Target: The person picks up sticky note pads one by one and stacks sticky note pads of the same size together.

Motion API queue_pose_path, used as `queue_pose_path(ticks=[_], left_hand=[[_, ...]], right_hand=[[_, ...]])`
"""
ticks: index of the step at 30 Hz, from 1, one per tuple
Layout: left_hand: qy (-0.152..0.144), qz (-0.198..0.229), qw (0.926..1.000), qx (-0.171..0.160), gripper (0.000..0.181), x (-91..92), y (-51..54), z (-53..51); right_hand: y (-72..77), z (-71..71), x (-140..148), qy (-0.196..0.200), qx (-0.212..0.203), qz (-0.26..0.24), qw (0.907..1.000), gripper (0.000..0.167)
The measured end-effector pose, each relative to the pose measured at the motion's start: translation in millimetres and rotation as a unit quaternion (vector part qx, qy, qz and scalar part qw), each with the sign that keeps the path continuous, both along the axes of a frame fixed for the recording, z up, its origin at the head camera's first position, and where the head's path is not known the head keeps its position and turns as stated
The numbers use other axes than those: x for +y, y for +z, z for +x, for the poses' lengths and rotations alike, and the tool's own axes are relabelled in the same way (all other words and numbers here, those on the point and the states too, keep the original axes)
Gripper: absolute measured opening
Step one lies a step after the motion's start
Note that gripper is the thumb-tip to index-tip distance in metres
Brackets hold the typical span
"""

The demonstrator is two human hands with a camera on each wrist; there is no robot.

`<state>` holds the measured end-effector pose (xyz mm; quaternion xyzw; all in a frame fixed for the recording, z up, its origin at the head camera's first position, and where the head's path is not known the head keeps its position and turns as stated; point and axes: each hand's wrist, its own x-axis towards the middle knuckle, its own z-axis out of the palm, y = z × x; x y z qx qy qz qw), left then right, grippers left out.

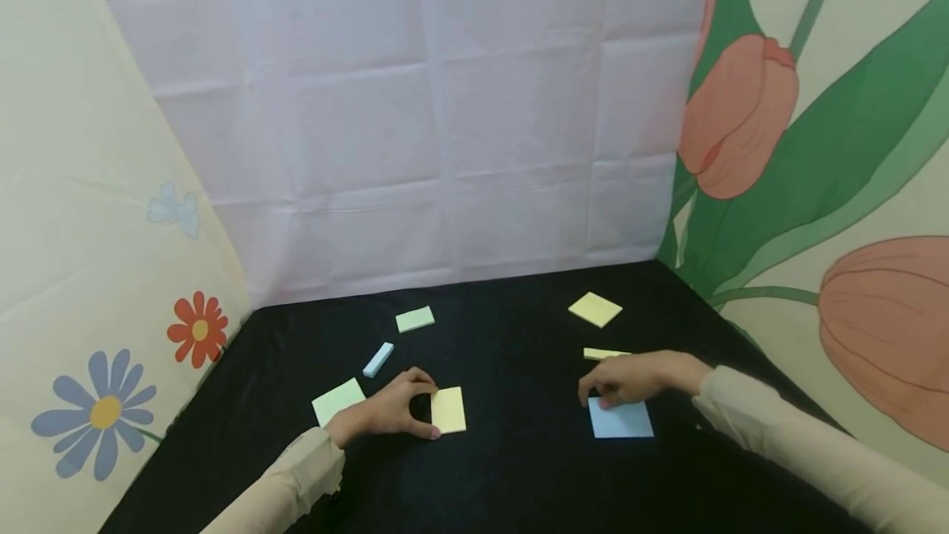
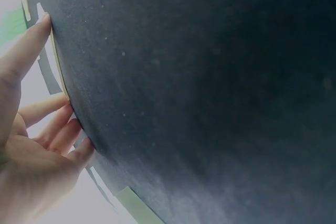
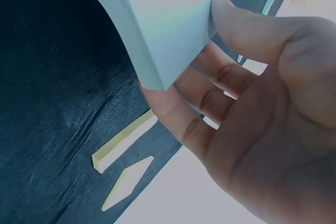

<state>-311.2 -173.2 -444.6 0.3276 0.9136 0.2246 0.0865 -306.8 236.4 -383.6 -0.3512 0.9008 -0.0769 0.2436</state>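
My left hand [image 1: 393, 406] pinches a square yellow sticky note pad [image 1: 449, 410] by its left side, thumb at the near corner and index finger at the far one. The left wrist view shows this pad's thin edge [image 2: 60, 72] between thumb and index finger, low against the black cloth. On the right, my right hand [image 1: 630, 377] holds a blue sticky note pad [image 1: 623, 421] along its far edge. From the right wrist, the blue pad [image 3: 168, 19] looks thick, with the thumb on one side and fingers on the other; a sheet corner flares out.
A pale green pad [image 1: 339, 400] lies partly behind the left wrist. Farther back are a narrow light blue pad [image 1: 379, 359], a small green pad [image 1: 415, 319], a yellow square pad [image 1: 596, 309] and a narrow yellow pad [image 1: 604, 353]. Black cloth [image 1: 511, 476] covers the table; hanging sheets surround it.
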Motion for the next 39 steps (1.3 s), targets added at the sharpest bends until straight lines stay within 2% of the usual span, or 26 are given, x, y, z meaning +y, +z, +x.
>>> queue_pose_path(ticks=[7, 20, 29, 39], left_hand=[[-0.001, 0.0, 1.0, 0.002, 0.069, 0.6, -0.4, 0.0], [0.004, 0.005, 1.0, -0.004, 0.069, 0.9, -1.5, 0.1], [-0.006, 0.005, 1.0, 0.003, 0.068, 1.5, 0.2, 2.4], [-0.001, 0.004, 0.9999, -0.01, 0.066, 3.8, 3.3, 2.3]], right_hand=[[1.2, 0.7, 0, -0.004, -0.004, -0.005, 1.0, 0.022], [0.1, -4.3, -6, 0.014, -0.015, -0.003, 0.9998, 0.025], [1.2, -4.4, -11, -0.004, -0.007, -0.001, 1.0, 0.027], [5.9, -7.1, -14, 0.02, 0.003, -0.021, 0.9996, 0.029]])
